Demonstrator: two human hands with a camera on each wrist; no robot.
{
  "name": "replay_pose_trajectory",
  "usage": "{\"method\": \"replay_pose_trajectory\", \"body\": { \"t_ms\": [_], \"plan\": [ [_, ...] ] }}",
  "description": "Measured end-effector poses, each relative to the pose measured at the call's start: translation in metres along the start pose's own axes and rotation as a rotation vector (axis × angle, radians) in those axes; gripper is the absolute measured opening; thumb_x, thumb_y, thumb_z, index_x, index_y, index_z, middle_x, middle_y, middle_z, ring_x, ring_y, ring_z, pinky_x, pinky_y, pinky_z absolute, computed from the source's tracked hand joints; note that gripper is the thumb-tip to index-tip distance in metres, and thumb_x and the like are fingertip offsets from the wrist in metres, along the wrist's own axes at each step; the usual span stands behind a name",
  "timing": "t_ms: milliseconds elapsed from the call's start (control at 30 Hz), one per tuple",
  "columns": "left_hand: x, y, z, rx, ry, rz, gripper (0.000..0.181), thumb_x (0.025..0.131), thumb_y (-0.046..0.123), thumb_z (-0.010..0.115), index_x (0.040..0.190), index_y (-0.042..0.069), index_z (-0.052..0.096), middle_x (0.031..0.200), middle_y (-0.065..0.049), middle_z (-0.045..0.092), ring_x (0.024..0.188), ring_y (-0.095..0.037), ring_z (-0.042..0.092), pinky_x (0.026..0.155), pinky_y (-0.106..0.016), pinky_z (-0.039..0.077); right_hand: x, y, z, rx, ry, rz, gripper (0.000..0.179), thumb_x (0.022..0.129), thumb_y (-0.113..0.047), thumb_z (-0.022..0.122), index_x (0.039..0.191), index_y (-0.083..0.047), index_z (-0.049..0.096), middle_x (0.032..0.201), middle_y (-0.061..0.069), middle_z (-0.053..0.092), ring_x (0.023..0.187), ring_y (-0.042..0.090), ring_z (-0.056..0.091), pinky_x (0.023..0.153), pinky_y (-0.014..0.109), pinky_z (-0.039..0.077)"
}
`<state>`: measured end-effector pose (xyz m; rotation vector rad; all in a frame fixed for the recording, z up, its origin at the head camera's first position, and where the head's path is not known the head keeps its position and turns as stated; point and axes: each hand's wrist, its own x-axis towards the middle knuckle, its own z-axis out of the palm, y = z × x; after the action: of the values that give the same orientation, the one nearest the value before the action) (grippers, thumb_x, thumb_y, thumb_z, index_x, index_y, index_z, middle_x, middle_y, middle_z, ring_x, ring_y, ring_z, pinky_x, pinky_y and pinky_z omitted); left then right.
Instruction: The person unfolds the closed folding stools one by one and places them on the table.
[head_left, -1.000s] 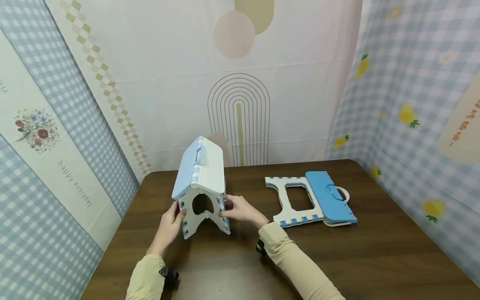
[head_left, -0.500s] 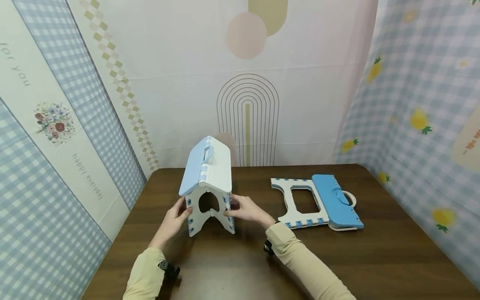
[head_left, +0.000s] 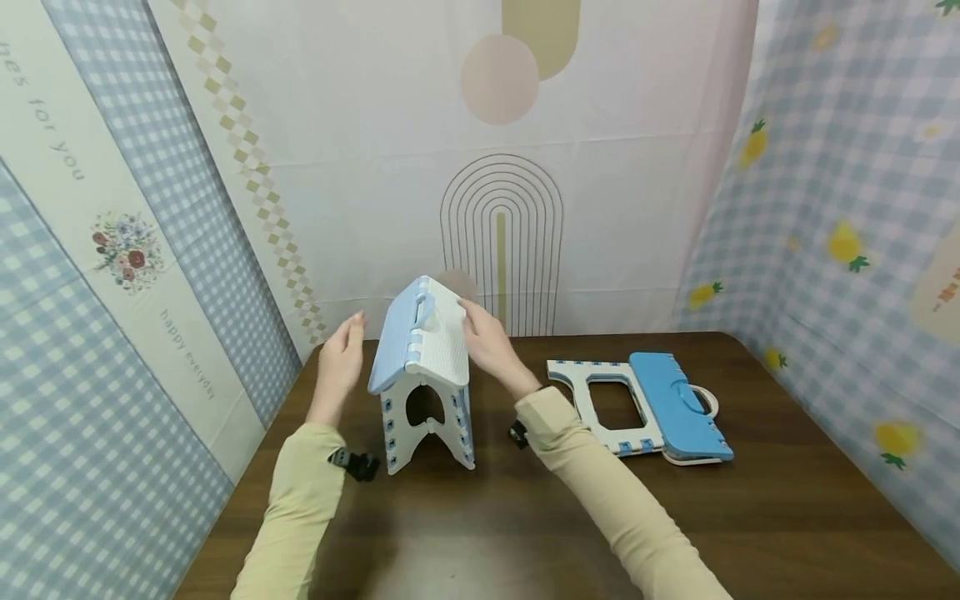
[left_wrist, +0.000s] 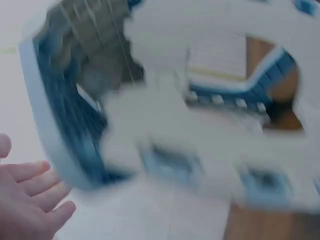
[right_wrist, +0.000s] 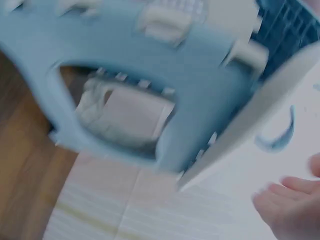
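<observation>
A partly folded step stool [head_left: 442,346] stands upright on the table, its light blue and white seat halves sloping like a roof. To its left, my left hand [head_left: 341,362] is raised with fingers extended, apart from the blue half. In the left wrist view the left hand's fingers [left_wrist: 42,187] are spread beside the seat edge. My right hand [head_left: 489,342] is up at the right, its fingertips overlapping the white seat half in the head view. The right wrist view has those fingers [right_wrist: 285,195] beside the white panel [right_wrist: 300,115]. Neither hand holds anything.
A second stool, folded flat, lies to the right, with a blue seat panel [head_left: 671,404], a white leg frame [head_left: 581,400] and a white handle [head_left: 708,402]. The brown table [head_left: 517,525] ends at a printed curtain [head_left: 360,208] behind.
Both hands have let go of the stool's legs and risen to seat height on either side. The stool still stands half folded. The head view has shifted slightly.
</observation>
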<state>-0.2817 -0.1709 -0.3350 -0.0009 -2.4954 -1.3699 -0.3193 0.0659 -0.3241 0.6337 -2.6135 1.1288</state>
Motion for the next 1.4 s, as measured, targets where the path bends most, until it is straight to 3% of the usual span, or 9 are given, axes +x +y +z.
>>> {"method": "replay_pose_trajectory", "body": {
  "t_ms": [100,233,333,467,800,1067,1400],
  "plan": [
    [0.013,0.023,0.016,-0.014,-0.051,0.011,0.06,0.105,0.045,0.023,0.155,0.012,0.022,0.16,-0.012,0.024,0.148,-0.036,0.022,0.122,-0.049,0.017,0.015,-0.022,0.011,0.069,0.042,-0.057,0.051,0.104,-0.023,0.035,0.151,-0.003,0.031,0.159,0.013,0.028,0.148,0.03,0.027,0.121,0.044,0.022],
    [0.022,0.031,0.037,0.024,-0.185,0.03,0.062,0.105,0.041,0.023,0.157,0.011,0.005,0.164,-0.014,0.006,0.151,-0.036,0.008,0.122,-0.053,0.009,0.019,-0.031,0.028,0.023,-0.001,-0.119,0.056,0.105,-0.03,0.033,0.153,-0.003,0.023,0.163,0.011,0.015,0.152,0.026,0.014,0.123,0.043,0.017],
    [0.02,0.032,0.047,0.029,-0.213,0.02,0.063,0.105,0.039,0.026,0.157,0.009,0.005,0.164,-0.013,0.004,0.152,-0.035,0.005,0.122,-0.053,0.009,0.017,-0.028,0.034,0.014,-0.012,-0.145,0.054,0.106,-0.027,0.031,0.152,0.0,0.024,0.164,0.012,0.014,0.152,0.025,0.011,0.123,0.042,0.016],
    [0.018,0.034,0.053,0.033,-0.199,-0.008,0.064,0.104,0.043,0.028,0.156,0.01,0.011,0.164,-0.012,0.009,0.152,-0.034,0.008,0.122,-0.052,0.01,0.016,-0.023,0.035,0.027,0.022,-0.153,0.05,0.106,-0.022,0.03,0.151,0.0,0.026,0.163,0.01,0.017,0.152,0.023,0.012,0.123,0.041,0.017],
    [0.025,0.036,0.057,0.067,-0.191,-0.048,0.062,0.104,0.046,0.031,0.155,0.012,0.022,0.163,-0.008,0.016,0.151,-0.031,0.013,0.123,-0.047,0.012,0.025,-0.014,0.033,-0.025,0.041,-0.138,0.049,0.105,-0.022,0.031,0.15,-0.002,0.031,0.162,0.007,0.022,0.151,0.021,0.017,0.122,0.039,0.021],
    [0.034,0.022,0.05,0.133,-0.177,-0.039,0.062,0.104,0.045,0.03,0.154,0.01,0.022,0.163,-0.01,0.017,0.151,-0.033,0.015,0.122,-0.05,0.013,0.036,-0.013,0.047,-0.045,0.038,-0.131,0.048,0.105,-0.022,0.03,0.15,-0.004,0.033,0.161,0.007,0.026,0.151,0.021,0.02,0.122,0.039,0.023],
    [0.041,0.004,0.038,0.22,-0.179,-0.049,0.063,0.105,0.046,0.013,0.154,0.009,0.023,0.163,-0.009,0.019,0.151,-0.029,0.016,0.123,-0.048,0.014,0.042,-0.019,0.067,-0.125,0.031,-0.104,0.047,0.104,-0.021,0.031,0.149,-0.006,0.036,0.159,0.006,0.03,0.149,0.019,0.025,0.12,0.036,0.027]
  ]
}}
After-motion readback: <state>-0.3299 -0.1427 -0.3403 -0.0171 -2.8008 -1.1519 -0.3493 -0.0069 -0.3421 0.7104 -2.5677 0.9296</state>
